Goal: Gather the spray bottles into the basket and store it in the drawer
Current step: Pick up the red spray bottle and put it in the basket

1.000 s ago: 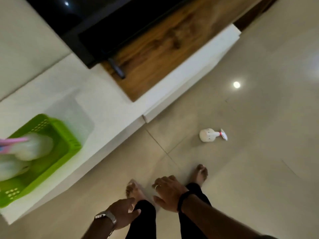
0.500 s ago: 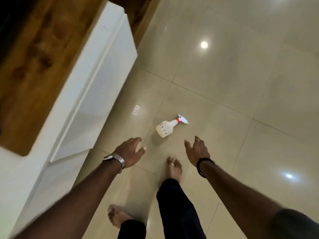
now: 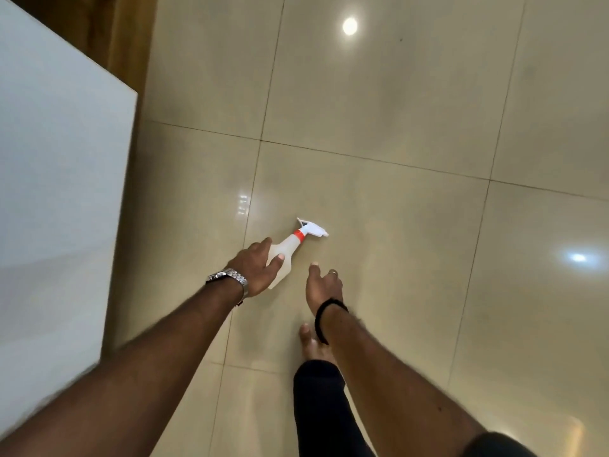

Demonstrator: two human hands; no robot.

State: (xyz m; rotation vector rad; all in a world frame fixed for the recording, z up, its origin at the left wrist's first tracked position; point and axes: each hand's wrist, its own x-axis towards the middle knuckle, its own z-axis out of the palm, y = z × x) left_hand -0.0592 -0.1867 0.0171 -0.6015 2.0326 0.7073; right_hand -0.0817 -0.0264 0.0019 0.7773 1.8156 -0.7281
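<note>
The left hand (image 3: 255, 270) was closing on the bottle (image 3: 286, 255), which lay on the floor (image 3: 395, 242) under its curled fingers, thumb across the body. The right hand (image 3: 323, 285) hovered beside, fingers loosely spread. Step: gathering. Next, probably a firm lift.

We read this as a home room: glossy beige tile floor (image 3: 379, 103), white cabinet (image 3: 56, 192) by wood panelling (image 3: 127, 37), bare foot (image 3: 313, 341).
</note>
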